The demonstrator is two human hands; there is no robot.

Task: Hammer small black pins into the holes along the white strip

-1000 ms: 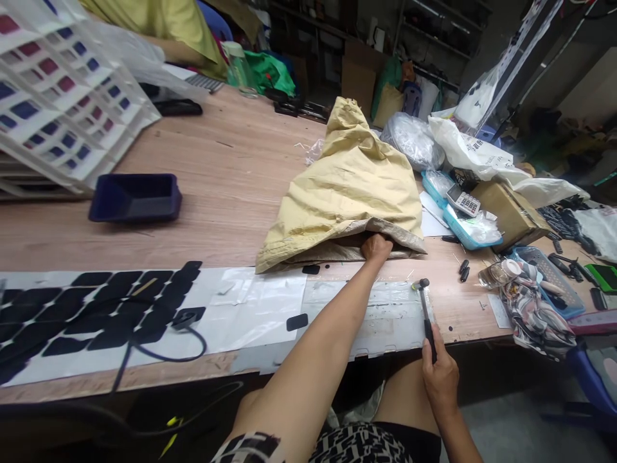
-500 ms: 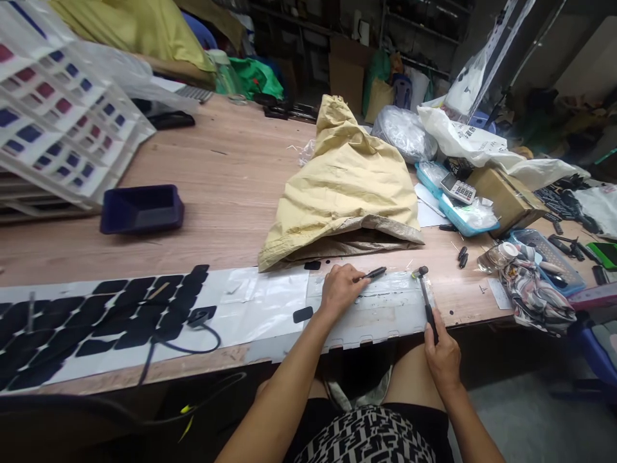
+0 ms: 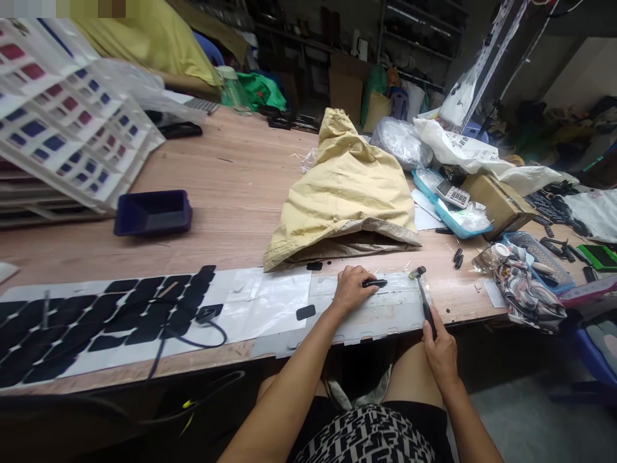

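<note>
My left hand (image 3: 353, 289) is closed on one end of a small, slim black piece (image 3: 376, 283). It keeps the piece low over a clear-covered pale board (image 3: 385, 315) at the table's front edge; whether they touch I cannot tell. My right hand (image 3: 441, 350) is wrapped round the black handle of a small hammer (image 3: 426, 294). The hammer's head lies toward the board's right end, apart from the black piece. Just beyond my left hand, a large yellow sack (image 3: 347, 186) rests with its dark mouth facing me.
Left of the board, rounded black patches (image 3: 144, 308) lie on a white sheet (image 3: 263, 315) with a dark cable across them. A dark blue tray (image 3: 153, 212) and white crate (image 3: 72, 122) stand farther back. On the right are a calculator (image 3: 453, 193), a jar (image 3: 489, 258) and a patterned cloth (image 3: 523, 286).
The black piece in my left hand has turned from slanting upward to nearly level. My right hand keeps its hold on the hammer, almost unmoved. The whole view has shifted slightly.
</note>
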